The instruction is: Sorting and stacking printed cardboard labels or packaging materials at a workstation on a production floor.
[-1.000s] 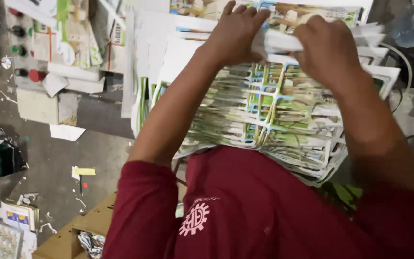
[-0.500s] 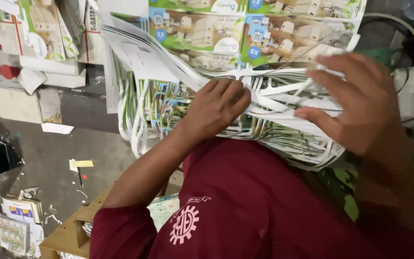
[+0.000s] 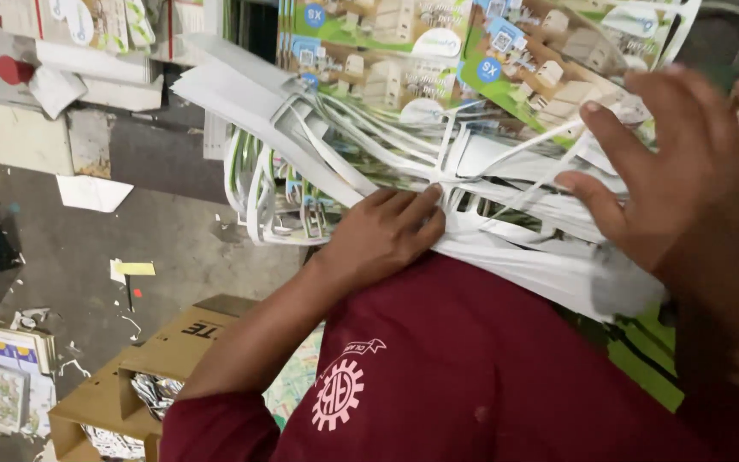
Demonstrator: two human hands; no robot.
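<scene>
White-and-green die-cut cardboard waste, a thick bundle of punched-out strips and webbing [image 3: 472, 205], fills the middle of the head view, pressed against the person's dark red shirt [image 3: 489, 376]. Above the bundle sits a stack of printed green-and-white carton sheets [image 3: 404, 51], whose lower edge meets the loose webbing.

Left hand [image 3: 382, 235]: the fingers [image 3: 412, 205] are curled shut into the webbing at the bundle's lower middle, knuckles up, gripping a clutch of strips just above the shirt. Right hand [image 3: 686, 171]: its fingers [image 3: 596, 128] are spread wide and laid flat against the right side of the bundle, not closed round anything; the thumb tip touches the strips.

In my judgement, stripping this waste cleanly calls for the left grip to stay low and tight while the flat right hand steadies the printed stack, so the pull tears only the webbing and not the cartons. A pull straight toward the body looks safer than a sideways one, since the thin strips hang loose at the left edge and could snag.

At lower left, on the grey concrete floor [image 3: 173, 248], stands an open brown cardboard box [image 3: 130, 376] holding scraps, with small printed leaflets [image 3: 6, 368] beside it and paper offcuts scattered near.
</scene>
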